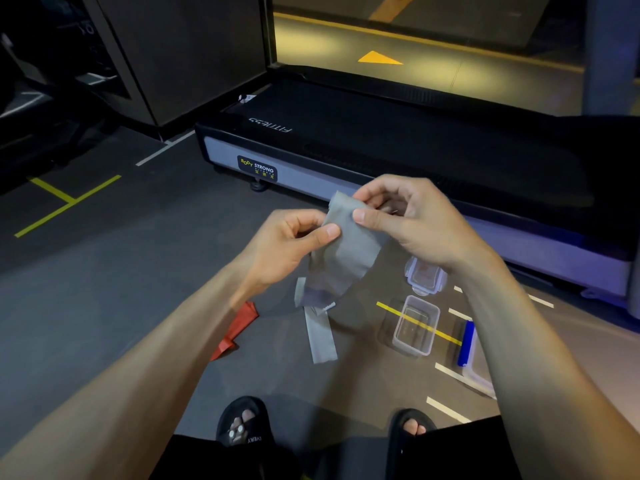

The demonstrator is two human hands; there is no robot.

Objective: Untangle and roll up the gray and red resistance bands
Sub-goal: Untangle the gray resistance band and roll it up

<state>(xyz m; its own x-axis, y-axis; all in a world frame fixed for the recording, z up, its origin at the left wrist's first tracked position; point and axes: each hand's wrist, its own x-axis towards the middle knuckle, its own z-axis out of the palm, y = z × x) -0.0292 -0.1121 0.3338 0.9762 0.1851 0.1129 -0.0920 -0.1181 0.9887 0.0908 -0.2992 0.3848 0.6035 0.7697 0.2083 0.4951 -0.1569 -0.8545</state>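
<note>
Both hands hold the gray resistance band (349,251) up in front of me. My left hand (287,244) pinches its left edge between thumb and curled fingers. My right hand (412,216) pinches its upper end, thumb on the front face. The band hangs down between my forearms, and its loose tail ends low near the floor. The red resistance band (239,327) lies crumpled on the dark floor below my left forearm, touched by neither hand.
A clear plastic container (415,327) stands on the floor at the right, its lid (426,275) beside it. A blue-edged lid or box (467,344) lies further right. A treadmill (381,147) runs across ahead. My sandalled feet (242,424) are below.
</note>
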